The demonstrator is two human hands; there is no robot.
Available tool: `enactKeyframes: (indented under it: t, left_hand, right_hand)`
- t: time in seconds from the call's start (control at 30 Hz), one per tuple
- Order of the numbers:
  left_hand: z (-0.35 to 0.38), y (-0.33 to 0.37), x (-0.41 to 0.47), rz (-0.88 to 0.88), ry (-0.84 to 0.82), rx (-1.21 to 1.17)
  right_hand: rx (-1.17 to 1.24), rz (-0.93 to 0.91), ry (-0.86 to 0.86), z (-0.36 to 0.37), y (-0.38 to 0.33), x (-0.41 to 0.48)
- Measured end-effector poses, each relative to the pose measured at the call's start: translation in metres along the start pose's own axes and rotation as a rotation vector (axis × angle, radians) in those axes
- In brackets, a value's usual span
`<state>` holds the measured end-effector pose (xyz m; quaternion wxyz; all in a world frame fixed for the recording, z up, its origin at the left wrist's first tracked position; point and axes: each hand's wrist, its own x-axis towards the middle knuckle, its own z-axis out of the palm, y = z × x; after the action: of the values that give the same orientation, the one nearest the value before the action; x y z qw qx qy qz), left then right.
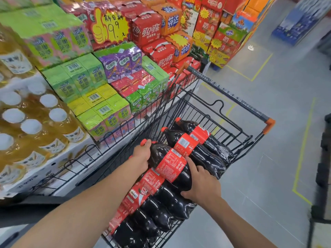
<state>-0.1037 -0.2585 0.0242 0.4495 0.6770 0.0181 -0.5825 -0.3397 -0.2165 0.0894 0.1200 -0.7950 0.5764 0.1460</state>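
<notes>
A black wire shopping cart [232, 97] stands beside a drinks display and holds several large cola bottles with red labels, lying on their sides. My left hand [142, 156] grips the neck end of one cola bottle [172, 165], just below its red cap. My right hand [200, 183] wraps round the same bottle's dark body, fingers on its lower half. This bottle lies on top of other cola bottles [155, 208] nearer to me. Two more cola bottles [202, 145] lie at the cart's far end.
Left of the cart, a low shelf [71, 154] carries shrink-wrapped yellow drink bottles [35, 126], green and pink tea cartons [80, 83], and purple milk packs [120, 63]. Red cola boxes [148, 31] are stacked behind. Grey floor with yellow lines [302, 149] lies to the right.
</notes>
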Motion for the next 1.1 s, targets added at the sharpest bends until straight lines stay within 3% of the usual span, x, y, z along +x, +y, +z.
enactKeyframes:
  t: [0.2,0.43,0.67,0.83,1.1]
  left_hand:
    - [-0.034,0.020,-0.010,0.138,-0.075,-0.039]
    - [-0.088,0.073,-0.103,0.370,-0.177,-0.154]
    - [-0.160,0.099,-0.194,0.565,-0.217,-0.343]
    - [-0.210,0.109,-0.255,0.620,-0.311,-0.409]
    - [-0.265,0.053,-0.316,0.823,-0.068,-0.585]
  right_hand:
    - [0.002,0.001,0.144,-0.031,-0.035,-0.028]
    - [-0.013,-0.071,0.322,-0.078,-0.082,-0.056]
    - [0.074,-0.302,0.533,-0.110,-0.130,-0.089]
    - [0.187,-0.502,0.518,-0.120,-0.164,-0.112]
    - [0.237,-0.815,0.450,-0.120,-0.190,-0.143]
